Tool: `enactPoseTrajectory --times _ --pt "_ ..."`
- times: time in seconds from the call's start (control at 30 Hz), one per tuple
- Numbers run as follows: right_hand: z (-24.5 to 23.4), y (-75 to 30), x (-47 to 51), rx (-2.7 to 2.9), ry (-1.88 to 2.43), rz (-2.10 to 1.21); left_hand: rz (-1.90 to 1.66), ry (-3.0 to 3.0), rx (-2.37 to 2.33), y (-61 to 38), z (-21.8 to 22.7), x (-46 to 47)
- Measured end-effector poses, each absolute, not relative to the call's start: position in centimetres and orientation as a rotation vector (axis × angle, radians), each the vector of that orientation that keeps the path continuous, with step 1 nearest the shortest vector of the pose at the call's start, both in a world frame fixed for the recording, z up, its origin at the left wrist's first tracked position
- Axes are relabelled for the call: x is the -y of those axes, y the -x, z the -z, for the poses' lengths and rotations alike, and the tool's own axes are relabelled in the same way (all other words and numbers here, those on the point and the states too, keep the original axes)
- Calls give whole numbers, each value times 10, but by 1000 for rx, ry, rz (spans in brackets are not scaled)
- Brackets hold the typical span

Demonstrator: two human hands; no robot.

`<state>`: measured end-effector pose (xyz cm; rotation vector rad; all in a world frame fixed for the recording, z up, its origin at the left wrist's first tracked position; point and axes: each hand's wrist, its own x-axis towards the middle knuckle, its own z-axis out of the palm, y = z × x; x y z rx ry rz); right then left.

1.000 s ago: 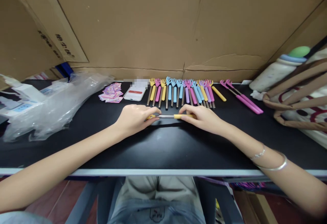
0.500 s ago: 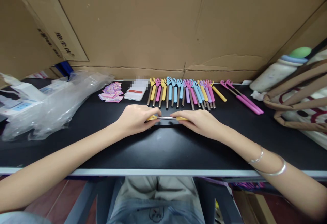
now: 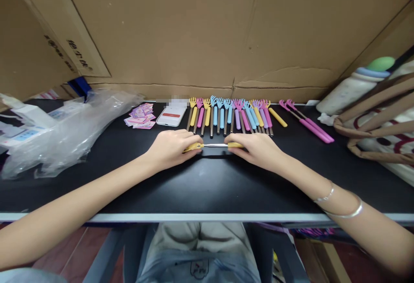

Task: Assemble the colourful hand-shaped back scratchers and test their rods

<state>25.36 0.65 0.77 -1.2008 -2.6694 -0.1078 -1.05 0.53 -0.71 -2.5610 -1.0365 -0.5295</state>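
Observation:
A yellow back scratcher (image 3: 216, 145) with a slim metal rod lies level between my two hands, just above the black tabletop. My left hand (image 3: 171, 148) is closed on its yellow claw end, most of which the fingers cover. At the other end, my right hand (image 3: 262, 150) pinches the yellow grip, partly hidden in the palm. Just beyond my hands lies a row of back scratchers (image 3: 222, 117) in yellow, pink, blue and purple, with claws toward the cardboard. Two longer pink back scratchers (image 3: 310, 124) lie apart on the right.
Left of the row are a phone (image 3: 171, 115) and a pile of small pink-purple cards (image 3: 140, 116). Clear plastic bags (image 3: 71, 132) cover part of a power strip at the left. A bottle (image 3: 352, 87) and a brown-handled bag (image 3: 375, 130) stand right. Cardboard (image 3: 181, 29) walls the back.
My right hand has shifted slightly to the right, and a little more of the metal rod shows between the hands. My left hand stays in nearly the same place.

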Motion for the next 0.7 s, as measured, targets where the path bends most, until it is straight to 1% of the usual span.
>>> enactPoseTrajectory --times 0.4,0.7 --pt "-9 -252 -5 2759 1138 253 449 2593 910 14 3 -7" --pt "-12 -252 -5 2776 1080 219 418 2647 876 17 -3 -10"
